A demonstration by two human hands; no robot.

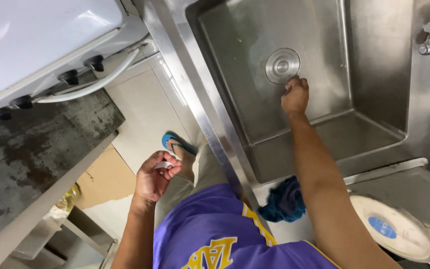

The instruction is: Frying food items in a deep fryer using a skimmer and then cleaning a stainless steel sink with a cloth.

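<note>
Both my hands are busy, and they are well apart. My right hand (295, 95) is down in the big metal sink (374, 74), curled shut on something thin and dark right beside the round drain cover (282, 65). I cannot tell what the thin thing is, because my fingers hide most of it. My left hand (153, 178) is out over the floor, next to my body, and it is pinched shut on a small white piece (164, 165). The drain cover lies flat in the bottom of the sink, near the middle, and my right hand is just at its edge. I think the white piece could slip from my left hand and drop to the floor, since I hold it only with my fingertips and I am looking at the sink. I also think the thin thing could fall down the drain if the cover moves. The sink has nothing else in it that I can see, and it looks dry or only a bit wet. A blue cloth (284, 199) sits bunched on the tabletop at the sink's front edge, close to my right arm. A round white lid (399, 229) with a blue sticker lies off to the right. A white stove (41, 45) with dark knobs is off to my left. My foot in a blue sandal (175, 143) stands on the floor.
</note>
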